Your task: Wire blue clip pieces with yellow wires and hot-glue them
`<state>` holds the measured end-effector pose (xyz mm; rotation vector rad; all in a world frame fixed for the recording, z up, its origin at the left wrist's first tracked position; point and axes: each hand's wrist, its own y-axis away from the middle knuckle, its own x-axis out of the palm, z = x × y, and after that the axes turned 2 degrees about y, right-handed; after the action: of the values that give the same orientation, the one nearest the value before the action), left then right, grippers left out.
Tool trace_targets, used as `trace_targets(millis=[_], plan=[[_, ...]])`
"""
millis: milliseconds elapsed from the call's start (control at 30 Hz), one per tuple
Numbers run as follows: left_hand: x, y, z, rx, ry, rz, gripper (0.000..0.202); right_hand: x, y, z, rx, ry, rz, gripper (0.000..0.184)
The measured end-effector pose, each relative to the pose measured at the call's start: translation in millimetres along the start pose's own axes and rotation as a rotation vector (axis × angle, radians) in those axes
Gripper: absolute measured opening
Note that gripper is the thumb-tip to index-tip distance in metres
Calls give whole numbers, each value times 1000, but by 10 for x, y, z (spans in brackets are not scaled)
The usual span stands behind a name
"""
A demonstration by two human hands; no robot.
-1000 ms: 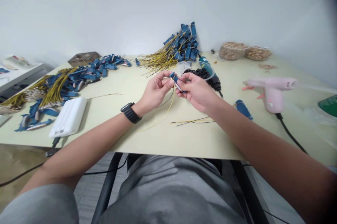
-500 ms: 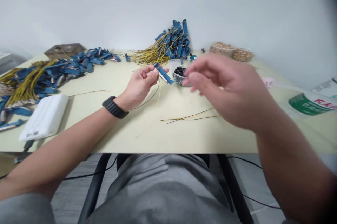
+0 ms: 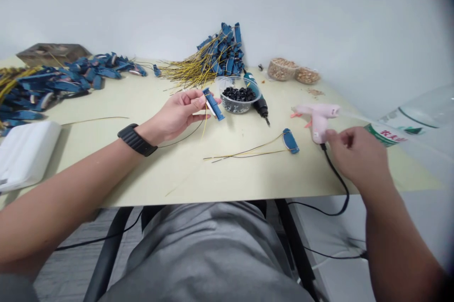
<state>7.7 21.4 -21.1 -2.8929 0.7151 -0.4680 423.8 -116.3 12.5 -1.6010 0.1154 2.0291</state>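
My left hand (image 3: pixel 182 115), with a black watch band at the wrist, pinches a narrow blue plastic part (image 3: pixel 213 103) between thumb and fingers. A yellow and a black wire hang from that part. At the right, my right hand (image 3: pixel 362 158) is beside the handle of a pink hot glue gun (image 3: pixel 321 120), its fingers loosely curled with a gap to the thumb. The thumb side overlaps the handle's edge; whether it touches cannot be made out. Another blue part (image 3: pixel 291 141) with wires lies left of the glue gun.
A clear tub of small black pieces (image 3: pixel 238 96) stands beyond my left hand, a dark screwdriver-like tool (image 3: pixel 260 103) beside it. Blue wired parts (image 3: pixel 223 51) are heaped behind, more (image 3: pixel 71 80) at left. A white box (image 3: pixel 30 153), plastic bottle (image 3: pixel 407 120) and black cord (image 3: pixel 342 188) are near the edges.
My right hand has moved from beside the tub to the right, down to the glue gun. The view has turned right. My left hand keeps hold of the blue part.
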Motion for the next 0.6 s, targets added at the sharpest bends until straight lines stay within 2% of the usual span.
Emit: trace_targets(millis=[67, 133, 233, 400, 533, 600], plan=[[-12, 0, 7, -7, 1, -3, 42, 29, -105, 122, -7, 30, 52, 26], [-21, -3, 15, -8, 10, 3, 44, 60, -214, 224, -28, 46, 183, 27], [-34, -8, 30, -4, 20, 30, 46, 113, -372, 295, 24, -7, 293, 28], [-88, -25, 51, -29, 12, 78, 47, 146, -502, 351, 140, -181, 259, 17], [-161, -53, 83, -57, 4, 108, 51, -14, -460, 541, 190, -216, 133, 22], [-186, -63, 98, -80, 2, 115, 49, -114, -427, 697, 128, -290, 127, 17]])
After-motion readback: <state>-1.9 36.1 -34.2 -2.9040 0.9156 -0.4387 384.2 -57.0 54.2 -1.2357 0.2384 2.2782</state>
